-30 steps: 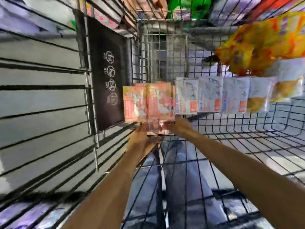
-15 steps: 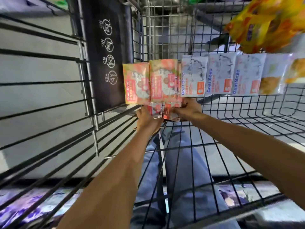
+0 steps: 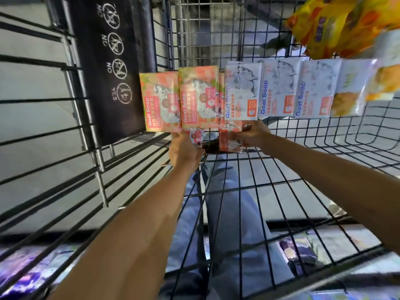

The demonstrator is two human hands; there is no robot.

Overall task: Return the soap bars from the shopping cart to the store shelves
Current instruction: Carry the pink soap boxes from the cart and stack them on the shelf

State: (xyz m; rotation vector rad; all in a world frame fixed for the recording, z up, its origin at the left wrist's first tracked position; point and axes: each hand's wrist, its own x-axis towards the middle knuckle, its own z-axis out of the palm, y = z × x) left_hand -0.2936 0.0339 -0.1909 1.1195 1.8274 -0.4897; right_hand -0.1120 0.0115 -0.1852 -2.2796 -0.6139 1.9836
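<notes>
A black panel marked with NO and YES symbols is being seen upper left, a yellow-orange bag upper right, and blue jeans lower centre.

We see the cart in dark metal wire, its flap matt black plastic; pink soap boxes and 3 white soap boxes glossy printed card; yellow bag shiny plastic film.

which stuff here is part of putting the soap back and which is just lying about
For the job: pink Goat Soap boxes, white Goat Soap boxes, shopping cart, left hand and right hand, each gripping one of the pink boxes.

Just lying about: yellow-orange bag, black NO/YES sign. The pale yellow pack beside the white boxes is too blurred to tell.
</notes>
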